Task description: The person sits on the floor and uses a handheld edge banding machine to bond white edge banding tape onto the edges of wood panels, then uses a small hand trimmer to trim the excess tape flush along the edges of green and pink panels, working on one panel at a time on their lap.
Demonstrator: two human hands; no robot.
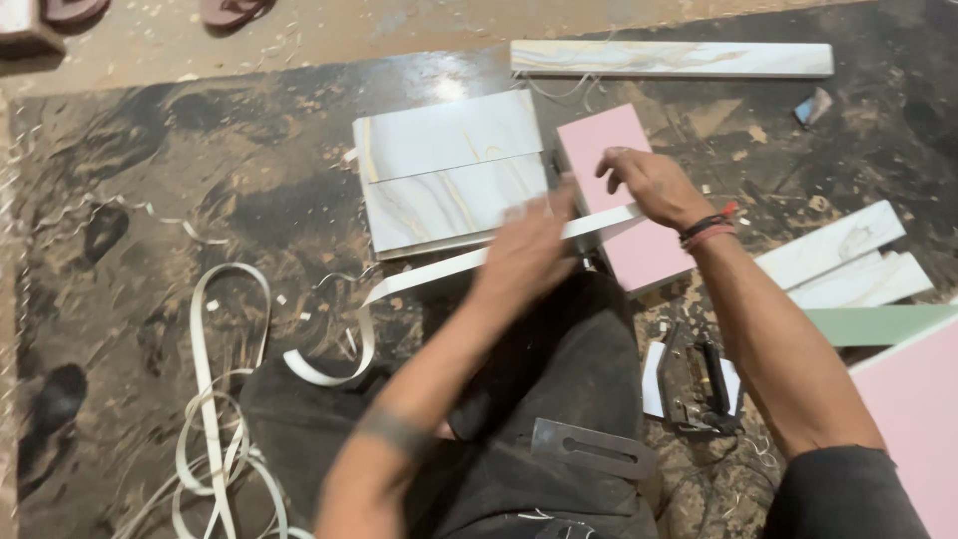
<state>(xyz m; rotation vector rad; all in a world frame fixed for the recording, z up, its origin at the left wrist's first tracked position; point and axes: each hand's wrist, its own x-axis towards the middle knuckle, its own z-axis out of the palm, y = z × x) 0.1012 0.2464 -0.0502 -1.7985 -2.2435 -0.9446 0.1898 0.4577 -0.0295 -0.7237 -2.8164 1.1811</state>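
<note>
My left hand [527,252] is blurred and closed around a long white edge-banding strip [419,277] that runs across the front edge of a pink board [627,190]. My right hand [649,185] rests on top of that pink board, fingers curled over its left part and touching the strip's end. Next to the pink board on the left lie two marble-patterned panels [449,170]. The strip trails down to the left and curls on the floor beside my dark trouser leg [539,399].
Loose white strip coils [215,439] lie at the lower left. A long marble slat [671,58] lies at the top, more slats [843,258] at the right, a pink panel [913,419] at the right edge. A metal tool [589,449] rests on my lap; another tool [704,384] sits on the dusty floor.
</note>
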